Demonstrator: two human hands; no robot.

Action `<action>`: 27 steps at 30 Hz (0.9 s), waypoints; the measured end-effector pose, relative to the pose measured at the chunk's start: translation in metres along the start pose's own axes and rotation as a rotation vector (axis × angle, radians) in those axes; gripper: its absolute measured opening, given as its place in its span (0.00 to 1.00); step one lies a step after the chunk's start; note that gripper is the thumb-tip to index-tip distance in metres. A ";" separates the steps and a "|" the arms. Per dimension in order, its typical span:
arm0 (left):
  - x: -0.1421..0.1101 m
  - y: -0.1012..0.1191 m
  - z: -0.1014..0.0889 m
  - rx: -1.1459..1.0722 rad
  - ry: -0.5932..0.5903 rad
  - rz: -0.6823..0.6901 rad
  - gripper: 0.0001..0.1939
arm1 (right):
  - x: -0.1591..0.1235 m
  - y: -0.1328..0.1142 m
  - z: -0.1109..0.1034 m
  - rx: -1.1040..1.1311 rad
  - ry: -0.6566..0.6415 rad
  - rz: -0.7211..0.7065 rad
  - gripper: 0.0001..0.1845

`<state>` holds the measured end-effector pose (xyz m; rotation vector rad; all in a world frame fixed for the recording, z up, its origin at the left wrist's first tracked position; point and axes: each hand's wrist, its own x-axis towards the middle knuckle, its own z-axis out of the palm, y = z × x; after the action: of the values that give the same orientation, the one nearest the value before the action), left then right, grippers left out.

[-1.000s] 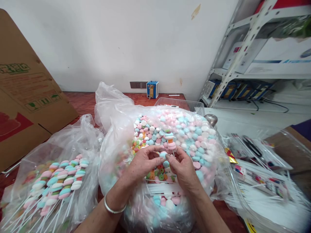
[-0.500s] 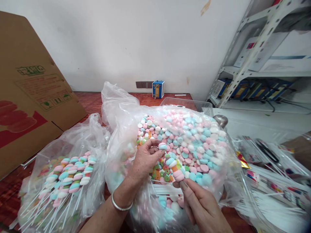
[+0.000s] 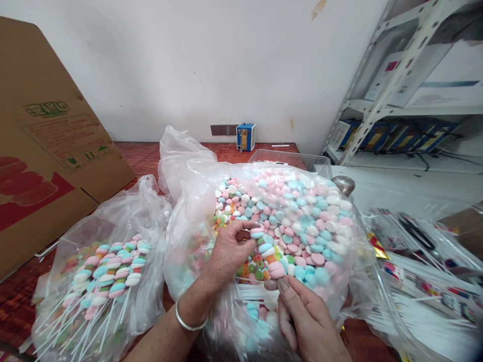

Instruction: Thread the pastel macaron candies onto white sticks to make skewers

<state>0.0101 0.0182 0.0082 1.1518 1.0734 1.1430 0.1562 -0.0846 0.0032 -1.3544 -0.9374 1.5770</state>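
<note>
My left hand (image 3: pixel 228 251), a metal bangle on its wrist, pinches a pink, white and blue marshmallow (image 3: pixel 257 232) between thumb and fingers. The marshmallow is close to the top of a candy skewer (image 3: pixel 270 259) threaded with blue, white and pink marshmallows and an orange gummy. My right hand (image 3: pixel 311 317) grips that skewer just below its lowest pink piece; the stick is mostly hidden by the fingers. Both hands are over a large open plastic bag (image 3: pixel 188 201) of loose marshmallows (image 3: pixel 290 234), gummy rings (image 3: pixel 258 271) and white sticks (image 3: pixel 256 292).
At left, several finished skewers (image 3: pixel 113 271) lie on another plastic bag (image 3: pixel 151 206), beside a cardboard box (image 3: pixel 49 141). Behind the big bag are a clear tray (image 3: pixel 317 162) and a small blue device (image 3: pixel 245 137). Packets (image 3: pixel 426 286) and white shelving (image 3: pixel 362 120) stand at right.
My left hand has shifted slightly right and down, bringing the marshmallow nearer the skewer's top. The right hand still holds the skewer, almost in the same place.
</note>
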 end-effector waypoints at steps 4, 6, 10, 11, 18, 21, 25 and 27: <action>-0.002 0.000 0.001 0.001 0.007 0.021 0.14 | 0.001 0.001 0.009 0.037 0.026 -0.015 0.26; -0.003 0.000 0.001 0.016 0.018 0.035 0.14 | 0.003 0.002 0.012 0.029 0.010 -0.034 0.26; -0.004 -0.002 0.002 0.018 0.023 0.053 0.14 | 0.009 0.005 0.014 0.004 -0.007 -0.062 0.25; -0.004 -0.003 0.002 0.015 0.018 0.053 0.14 | 0.010 0.006 0.015 -0.007 0.001 -0.073 0.25; -0.006 0.002 0.008 -0.303 0.006 -0.001 0.13 | 0.019 0.022 0.023 -0.373 0.207 -0.346 0.21; -0.007 0.010 0.018 -0.539 0.081 -0.068 0.15 | 0.023 0.032 0.027 -0.744 0.376 -0.602 0.17; -0.013 0.023 0.033 -0.657 0.174 -0.118 0.14 | 0.027 0.035 0.031 -1.168 0.568 -0.964 0.14; -0.020 0.028 0.038 -0.669 0.199 -0.111 0.13 | 0.027 0.031 0.035 -1.259 0.623 -1.050 0.15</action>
<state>0.0424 -0.0039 0.0407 0.4566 0.7890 1.4014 0.1162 -0.0716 -0.0304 -1.4821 -1.8560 -0.3706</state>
